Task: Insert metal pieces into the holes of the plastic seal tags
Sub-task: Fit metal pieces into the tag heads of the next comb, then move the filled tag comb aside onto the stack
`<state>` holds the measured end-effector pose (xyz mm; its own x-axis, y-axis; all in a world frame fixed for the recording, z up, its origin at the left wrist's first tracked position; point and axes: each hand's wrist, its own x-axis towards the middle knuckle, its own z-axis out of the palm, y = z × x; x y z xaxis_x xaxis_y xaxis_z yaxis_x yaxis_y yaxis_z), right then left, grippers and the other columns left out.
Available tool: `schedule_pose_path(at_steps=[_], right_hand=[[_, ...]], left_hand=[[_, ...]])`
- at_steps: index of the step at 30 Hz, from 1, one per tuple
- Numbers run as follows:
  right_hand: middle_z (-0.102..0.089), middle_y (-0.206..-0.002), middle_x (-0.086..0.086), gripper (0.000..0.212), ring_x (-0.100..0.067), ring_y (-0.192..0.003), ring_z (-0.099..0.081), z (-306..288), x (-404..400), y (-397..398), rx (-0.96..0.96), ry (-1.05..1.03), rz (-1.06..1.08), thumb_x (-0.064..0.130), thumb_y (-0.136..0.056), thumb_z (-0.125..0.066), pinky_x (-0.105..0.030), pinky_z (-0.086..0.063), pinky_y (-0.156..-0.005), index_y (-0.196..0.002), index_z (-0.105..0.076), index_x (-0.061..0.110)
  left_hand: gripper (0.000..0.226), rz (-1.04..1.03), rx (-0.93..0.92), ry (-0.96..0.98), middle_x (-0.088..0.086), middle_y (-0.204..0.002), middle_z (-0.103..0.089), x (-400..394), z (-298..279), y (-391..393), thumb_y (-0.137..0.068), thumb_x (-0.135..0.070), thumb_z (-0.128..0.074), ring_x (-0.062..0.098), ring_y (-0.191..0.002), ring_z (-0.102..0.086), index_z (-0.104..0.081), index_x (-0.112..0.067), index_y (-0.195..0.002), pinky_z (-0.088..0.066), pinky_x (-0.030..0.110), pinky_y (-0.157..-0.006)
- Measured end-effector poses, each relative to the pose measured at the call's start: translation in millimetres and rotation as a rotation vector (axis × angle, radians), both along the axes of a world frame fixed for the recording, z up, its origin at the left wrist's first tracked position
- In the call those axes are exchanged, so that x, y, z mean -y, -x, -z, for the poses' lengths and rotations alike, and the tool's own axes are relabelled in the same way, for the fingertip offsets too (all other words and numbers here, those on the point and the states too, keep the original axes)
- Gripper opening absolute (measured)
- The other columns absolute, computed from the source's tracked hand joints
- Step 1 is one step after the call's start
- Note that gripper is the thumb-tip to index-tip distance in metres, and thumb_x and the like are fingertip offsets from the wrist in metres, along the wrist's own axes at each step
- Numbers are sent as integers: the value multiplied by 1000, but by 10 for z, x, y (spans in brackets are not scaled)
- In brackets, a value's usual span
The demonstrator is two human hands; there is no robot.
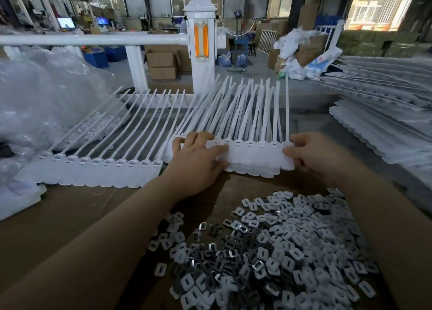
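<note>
From the head view we see a brown cardboard-covered counter [70, 216] in a cluttered workshop. Both our hands, left [198, 162] and right [313, 155], grip one stacked strip of white plastic seal tags [254, 155]; a ten-tag strip [93, 171] lies left, a heap of small metal pieces [280, 251] nearer.

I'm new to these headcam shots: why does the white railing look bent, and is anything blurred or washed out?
Head view: the wide-angle lens bows the white railing and stretches the picture's edges; daylight washes out the window at top right; the clear plastic bags on the left look hazy; the metal pieces and both hands stay fairly sharp.
</note>
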<state>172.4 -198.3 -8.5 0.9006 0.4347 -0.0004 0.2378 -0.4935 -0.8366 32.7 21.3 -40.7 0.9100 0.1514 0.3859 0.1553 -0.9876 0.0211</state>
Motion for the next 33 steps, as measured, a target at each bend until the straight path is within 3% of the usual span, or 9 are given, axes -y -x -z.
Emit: schedule_pose_path(at_steps=[5,7,9,11,14,21,25,30,33], right_hand=[[-67,-102,-15,31,-24,-74,-63,13,-33,22,219,208,-1,26,-91,-64,-37,-53,-64,-117,-61,10],[-64,-114,-7,39,-16,-75,-61,0,-43,28,320,284,41,33,-90,-64,-33,-50,-67,-127,-57,21],[-60,-123,-6,44,-9,-76,-57,-23,-64,53,440,287,60,35,-91,-62,-30,-48,-72,-133,-53,29],[-63,-112,3,33,-1,-74,-54,-53,-101,123,524,179,-15,31,-93,-60,-20,-41,-63,-126,-59,34],[-59,-94,19,24,2,-76,-56,-64,-177,256,489,57,-170,26,-95,-60,-14,-38,-60,-115,-66,35],[-61,-91,24,21,3,-69,-61,-23,-260,373,431,140,-372,30,-94,-60,-16,-42,-59,-109,-66,43],[-57,-99,19,27,-1,-75,-58,-2,-282,390,447,228,-458,30,-93,-61,-20,-47,-69,-114,-63,47],[-54,-101,17,25,1,-80,-54,27,-318,408,484,295,-464,29,-95,-59,-24,-47,-77,-117,-65,40],[-61,-99,21,21,1,-79,-58,-9,-326,433,468,205,-411,32,-97,-54,-21,-46,-69,-112,-68,37]], left_hand=[[83,-231,-273,161,10,-159,-22,-120,-267,40,-84,-72,-48,34,-146,-17,-17,-36,-152,-11,58,-115],[97,-280,-426,231,12,-158,-24,-277,-426,118,-75,-72,-63,37,-145,-19,-20,-32,-152,-14,59,-116],[93,-278,-579,283,7,-154,-33,-424,-516,204,-74,-64,-71,32,-138,-31,-30,-28,-149,-28,47,-113],[85,-337,-697,324,5,-147,-44,-522,-551,259,-78,-59,-71,24,-122,-47,-38,-21,-146,-39,34,-101],[73,-410,-750,317,8,-139,-53,-621,-548,305,-82,-58,-67,22,-109,-52,-48,-13,-137,-42,32,-93],[71,-472,-652,352,11,-138,-51,-640,-579,321,-85,-40,-70,23,-102,-50,-37,-14,-142,-45,34,-78],[92,-549,-525,459,15,-145,-42,-632,-542,338,-78,-43,-74,34,-123,-47,-25,-14,-150,-47,43,-97],[85,-574,-148,554,26,-141,-45,-599,-725,329,-72,-53,-74,45,-128,-44,-42,-10,-139,-36,59,-107],[85,-554,91,577,26,-147,-38,-392,-866,290,-74,-65,-67,45,-135,-36,-44,-14,-139,-28,64,-110]])
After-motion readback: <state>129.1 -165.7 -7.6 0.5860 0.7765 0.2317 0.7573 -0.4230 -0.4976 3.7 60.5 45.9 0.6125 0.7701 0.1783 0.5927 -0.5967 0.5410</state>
